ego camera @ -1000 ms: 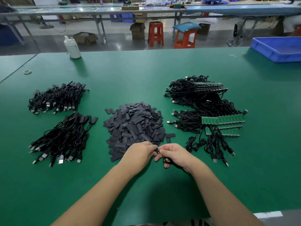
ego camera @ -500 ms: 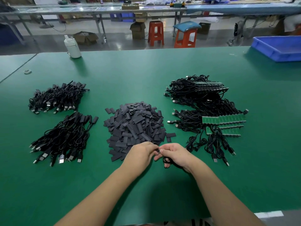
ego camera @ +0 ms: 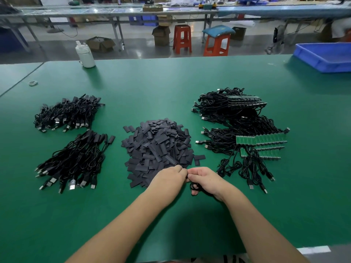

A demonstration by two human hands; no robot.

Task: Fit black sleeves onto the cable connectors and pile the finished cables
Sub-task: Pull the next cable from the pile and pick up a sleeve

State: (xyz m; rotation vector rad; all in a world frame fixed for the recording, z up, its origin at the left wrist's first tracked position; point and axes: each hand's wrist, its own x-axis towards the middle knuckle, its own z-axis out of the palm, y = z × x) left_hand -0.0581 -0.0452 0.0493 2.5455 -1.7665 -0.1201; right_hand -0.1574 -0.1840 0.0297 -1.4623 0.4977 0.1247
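Two finished-cable piles, one sleeve heap

A white bottle stands at the table's far left edge, a blue bin far right; two orange stools stand beyond.

Grey glossy floor, two orange stools, cardboard boxes under long workbenches

Matt green table mat; matt black sleeves.
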